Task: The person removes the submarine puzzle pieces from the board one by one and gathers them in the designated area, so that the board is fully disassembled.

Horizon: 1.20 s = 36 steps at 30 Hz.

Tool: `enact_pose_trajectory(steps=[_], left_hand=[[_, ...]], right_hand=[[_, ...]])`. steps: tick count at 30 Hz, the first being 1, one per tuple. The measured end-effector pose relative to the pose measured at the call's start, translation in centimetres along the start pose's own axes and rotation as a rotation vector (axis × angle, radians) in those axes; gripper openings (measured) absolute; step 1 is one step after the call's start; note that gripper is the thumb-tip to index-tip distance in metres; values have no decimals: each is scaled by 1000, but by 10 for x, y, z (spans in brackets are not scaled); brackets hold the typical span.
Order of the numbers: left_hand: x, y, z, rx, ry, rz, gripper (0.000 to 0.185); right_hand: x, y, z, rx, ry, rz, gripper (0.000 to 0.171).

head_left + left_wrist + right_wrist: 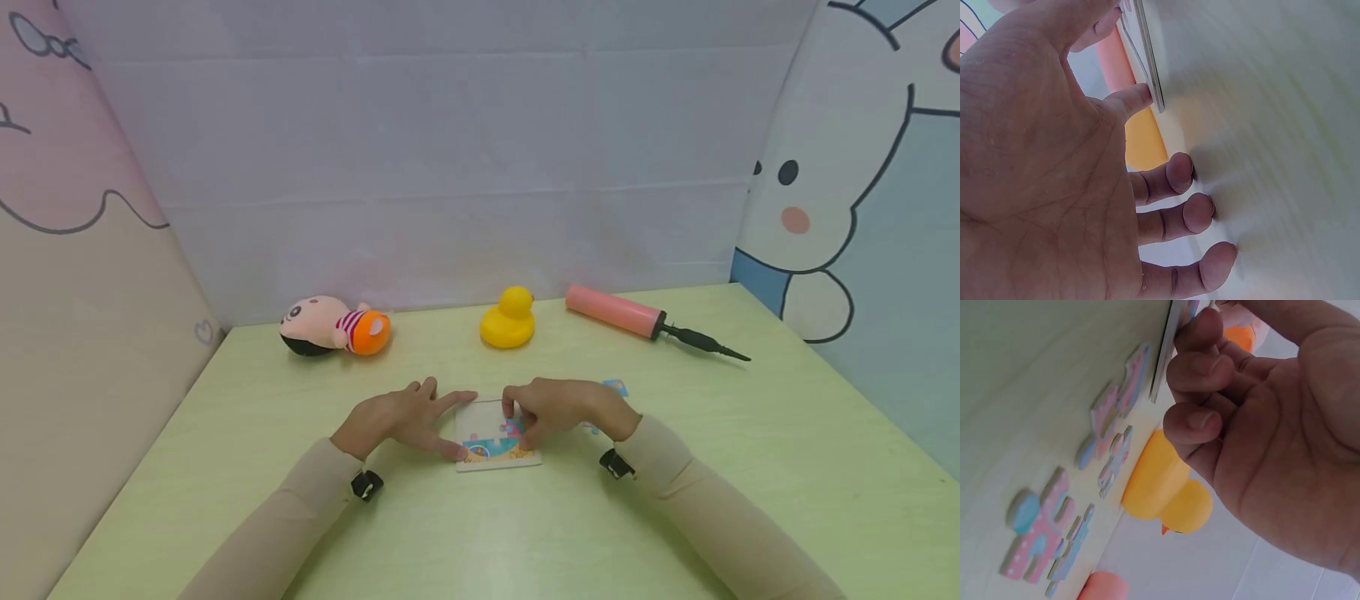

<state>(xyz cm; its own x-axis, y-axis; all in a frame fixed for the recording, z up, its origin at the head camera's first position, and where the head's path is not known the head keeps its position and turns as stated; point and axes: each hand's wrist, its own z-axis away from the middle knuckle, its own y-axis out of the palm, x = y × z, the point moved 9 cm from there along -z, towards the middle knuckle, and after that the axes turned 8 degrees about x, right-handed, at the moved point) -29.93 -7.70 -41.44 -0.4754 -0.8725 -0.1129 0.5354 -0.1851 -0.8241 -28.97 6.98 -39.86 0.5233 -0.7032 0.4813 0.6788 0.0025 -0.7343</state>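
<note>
Two hands meet at a small puzzle board (497, 460) lying flat near the middle of the green counter (787, 450). We see the left hand (405, 419) spread, its straight fingers pressing the board's left edge and the counter beside it. The right hand (555, 408) curls its fingers over the board, pinching a puzzle piece (512, 428) against it. Loose puzzle pieces (1047, 534) lie just right of it. Along the white back wall lie a plush doll (333, 327), a rubber duck (508, 318) and a pink hand pump (637, 319).

Yellow duck (507, 318), pink pump (615, 311) (black nozzle), pale-green table (750, 433).
</note>
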Motion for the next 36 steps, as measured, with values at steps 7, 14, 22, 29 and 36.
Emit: enact_pose_trajectory(steps=[7, 14, 22, 29, 36], left_hand=[[1, 1, -2, 2, -6, -1, 89], [0, 0, -1, -3, -1, 1, 89], [1, 1, -1, 5, -10, -2, 90], [0, 1, 0, 4, -11, -1, 89], [0, 0, 0, -1, -14, -12, 89]], right_hand=[[3, 1, 0, -1, 32, 5, 32], [4, -3, -2, -45, 53, 72, 33], [5, -5, -2, -66, 49, 86, 36], [5, -8, 1, -83, 35, 71, 29], [10, -10, 6, -61, -76, -33, 15]])
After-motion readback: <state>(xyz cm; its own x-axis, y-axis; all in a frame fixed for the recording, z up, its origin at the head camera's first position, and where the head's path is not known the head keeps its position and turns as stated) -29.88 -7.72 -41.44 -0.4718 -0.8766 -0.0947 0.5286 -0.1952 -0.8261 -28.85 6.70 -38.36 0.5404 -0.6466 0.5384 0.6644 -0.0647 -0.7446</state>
